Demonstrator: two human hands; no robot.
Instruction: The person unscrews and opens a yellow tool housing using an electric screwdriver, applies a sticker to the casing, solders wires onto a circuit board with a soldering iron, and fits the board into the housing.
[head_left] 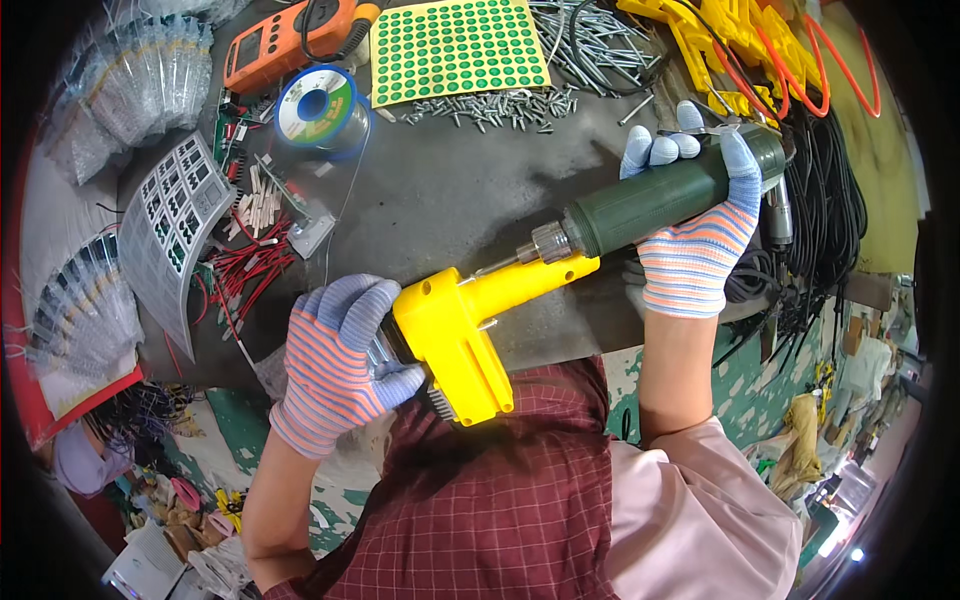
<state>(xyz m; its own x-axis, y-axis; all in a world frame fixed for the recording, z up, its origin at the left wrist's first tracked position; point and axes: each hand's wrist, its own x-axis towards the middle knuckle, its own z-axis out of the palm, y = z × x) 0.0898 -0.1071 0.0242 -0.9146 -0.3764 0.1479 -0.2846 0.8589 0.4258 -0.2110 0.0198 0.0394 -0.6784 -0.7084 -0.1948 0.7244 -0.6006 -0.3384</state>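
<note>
My left hand [340, 360], in a striped glove, is closed around the dark and clear end of a yellow pistol-shaped tool housing [455, 345]. A screw [487, 324] sticks out of the housing's side near the inner corner of its handle. My right hand [700, 225], gloved alike, wraps round a dark green power screwdriver [650, 205]. The screwdriver lies tilted, its metal chuck [545, 243] toward the lower left. Its thin bit reaches the housing beside the handle; whether it sits on a screw is too small to tell.
Behind the hands lie loose screws [490, 107], a sheet of green round stickers [458, 50], a solder spool [322, 110] and an orange meter [285, 45]. Red wires [250, 270] and a label sheet [180, 225] are at left. Yellow housing parts [740, 40] and black cables [825, 200] lie right.
</note>
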